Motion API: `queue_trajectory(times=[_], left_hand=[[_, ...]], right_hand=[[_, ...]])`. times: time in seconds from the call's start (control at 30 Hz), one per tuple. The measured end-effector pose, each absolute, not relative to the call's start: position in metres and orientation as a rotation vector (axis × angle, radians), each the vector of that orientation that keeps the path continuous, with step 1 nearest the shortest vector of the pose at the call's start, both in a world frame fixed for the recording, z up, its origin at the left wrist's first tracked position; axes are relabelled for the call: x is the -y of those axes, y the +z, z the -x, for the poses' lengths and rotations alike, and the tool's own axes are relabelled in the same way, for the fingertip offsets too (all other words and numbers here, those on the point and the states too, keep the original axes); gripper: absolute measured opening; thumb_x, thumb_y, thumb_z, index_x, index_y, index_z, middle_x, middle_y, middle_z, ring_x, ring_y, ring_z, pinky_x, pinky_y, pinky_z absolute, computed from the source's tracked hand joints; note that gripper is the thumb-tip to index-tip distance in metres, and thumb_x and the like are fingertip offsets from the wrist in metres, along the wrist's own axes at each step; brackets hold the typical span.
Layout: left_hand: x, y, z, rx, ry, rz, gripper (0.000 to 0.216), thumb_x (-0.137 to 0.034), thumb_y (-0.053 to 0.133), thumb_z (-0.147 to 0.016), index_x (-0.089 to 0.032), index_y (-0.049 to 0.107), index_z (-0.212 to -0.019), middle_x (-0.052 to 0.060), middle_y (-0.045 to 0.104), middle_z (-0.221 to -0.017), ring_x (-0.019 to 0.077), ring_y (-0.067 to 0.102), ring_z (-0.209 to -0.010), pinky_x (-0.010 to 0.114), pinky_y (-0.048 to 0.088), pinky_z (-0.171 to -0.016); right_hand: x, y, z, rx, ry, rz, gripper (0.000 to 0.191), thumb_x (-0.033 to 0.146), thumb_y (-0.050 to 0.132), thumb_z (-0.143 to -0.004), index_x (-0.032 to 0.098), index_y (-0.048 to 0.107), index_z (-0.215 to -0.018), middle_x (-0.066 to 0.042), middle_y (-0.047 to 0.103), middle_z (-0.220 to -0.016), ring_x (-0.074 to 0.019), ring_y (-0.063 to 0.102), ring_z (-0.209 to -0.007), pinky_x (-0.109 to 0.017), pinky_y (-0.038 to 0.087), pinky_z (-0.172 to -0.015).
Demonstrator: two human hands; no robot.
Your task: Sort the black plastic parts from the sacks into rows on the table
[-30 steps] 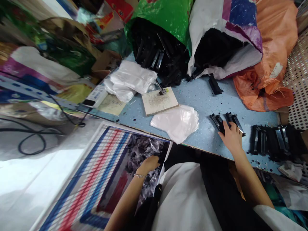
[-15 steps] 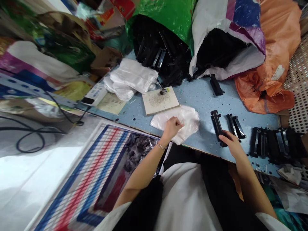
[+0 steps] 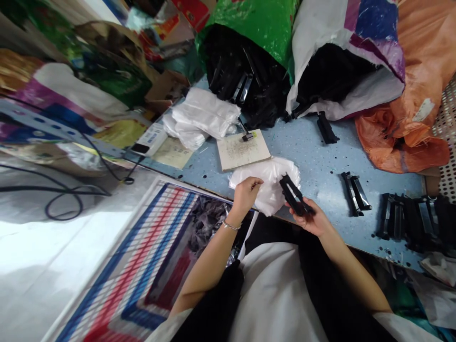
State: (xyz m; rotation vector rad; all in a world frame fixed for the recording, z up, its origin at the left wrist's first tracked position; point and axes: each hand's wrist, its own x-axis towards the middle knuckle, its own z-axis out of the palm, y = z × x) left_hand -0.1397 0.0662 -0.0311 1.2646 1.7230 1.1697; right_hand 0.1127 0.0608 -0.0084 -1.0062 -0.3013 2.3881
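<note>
Your left hand (image 3: 246,194) is over the left part of the white plastic bags (image 3: 272,199), fingers curled and tips close together; I can't tell whether any film is pinched between them. The black part (image 3: 297,205) lies toward that hand's 3 o'clock, its far end over the bags' right side; whether it touches them isn't clear. Its long axis runs roughly from 11 to 5 o'clock, and your right hand (image 3: 315,221) grips the 5 o'clock end, so that hand is the nearer one. Your hands are apart, with the bags between.

On the blue table (image 3: 318,175), a folded white pile (image 3: 206,114) sits at the bags' 10 to 11 o'clock, and a flat board (image 3: 242,153) at their 11, just against them. A black pair (image 3: 356,194) rests at your right hand's 2 o'clock, and a black row (image 3: 409,219) at its 3, by the near edge.
</note>
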Motion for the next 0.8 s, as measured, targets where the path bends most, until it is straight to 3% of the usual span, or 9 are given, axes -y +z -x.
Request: queue_trajectory(times=[0.1, 0.23, 0.4, 0.53, 0.7, 0.8], left_hand=[[-0.066, -0.031, 0.141, -1.644, 1.156, -1.113, 0.018, -0.028, 0.071, -0.073, -0.018, 0.071, -0.088, 0.003, 0.073, -0.08, 0.0164, 0.067, -0.073, 0.028, 0.054, -0.07], [-0.074, -0.035, 0.127, -1.511, 1.152, -0.955, 0.019, -0.028, 0.068, -0.075, -0.017, 0.069, -0.09, 0.002, 0.07, -0.076, 0.0134, 0.064, -0.064, 0.025, 0.052, -0.061], [-0.077, -0.042, 0.117, -1.53, 1.242, -0.911, 0.032, -0.022, 0.076, -0.066, -0.019, 0.054, -0.088, -0.005, 0.06, -0.068, 0.0106, 0.06, -0.06, 0.022, 0.049, -0.058], [-0.077, -0.046, 0.115, -1.473, 1.178, -0.863, 0.027, -0.024, 0.071, -0.072, -0.02, 0.051, -0.09, -0.004, 0.061, -0.068, 0.0105, 0.059, -0.056, 0.023, 0.048, -0.057], [-0.064, -0.027, 0.132, -1.671, 1.301, -1.303, 0.003, -0.018, 0.06, -0.082, -0.02, 0.058, -0.081, 0.003, 0.068, -0.084, 0.0172, 0.067, -0.083, 0.033, 0.055, -0.08], [-0.054, -0.013, 0.146, -1.786, 1.138, -1.814, 0.025, -0.007, 0.048, -0.084, -0.02, 0.069, -0.08, 0.008, 0.071, -0.096, 0.0229, 0.066, -0.099, 0.041, 0.053, -0.095]], right_hand=[[-0.058, -0.001, -0.116, 0.339, 2.472, 0.889, 0.042, 0.048, 0.056, -0.091, 0.01, 0.067, -0.106, -0.011, 0.072, -0.087, -0.0088, 0.048, -0.05, -0.02, 0.039, -0.041], [-0.055, 0.001, -0.11, 0.304, 2.67, 0.8, 0.05, 0.051, 0.052, -0.093, 0.007, 0.064, -0.113, -0.012, 0.072, -0.087, -0.0076, 0.046, -0.048, -0.019, 0.038, -0.04], [-0.053, -0.002, -0.114, 0.278, 2.569, 0.844, 0.05, 0.05, 0.053, -0.093, 0.007, 0.064, -0.113, -0.013, 0.072, -0.092, -0.0076, 0.047, -0.048, -0.019, 0.039, -0.041], [-0.058, -0.003, -0.118, 0.152, 2.703, 0.797, 0.055, 0.053, 0.044, -0.097, 0.006, 0.061, -0.118, -0.012, 0.071, -0.085, -0.0082, 0.045, -0.048, -0.019, 0.038, -0.039], [-0.06, -0.013, -0.114, 0.059, 2.63, 0.903, 0.045, 0.046, 0.049, -0.096, 0.007, 0.062, -0.115, -0.011, 0.071, -0.082, -0.0093, 0.048, -0.051, -0.018, 0.039, -0.039], [-0.056, -0.015, -0.116, 0.153, 2.526, 0.974, 0.038, 0.043, 0.054, -0.094, 0.01, 0.064, -0.11, -0.011, 0.072, -0.086, -0.01, 0.051, -0.053, -0.019, 0.04, -0.041]])
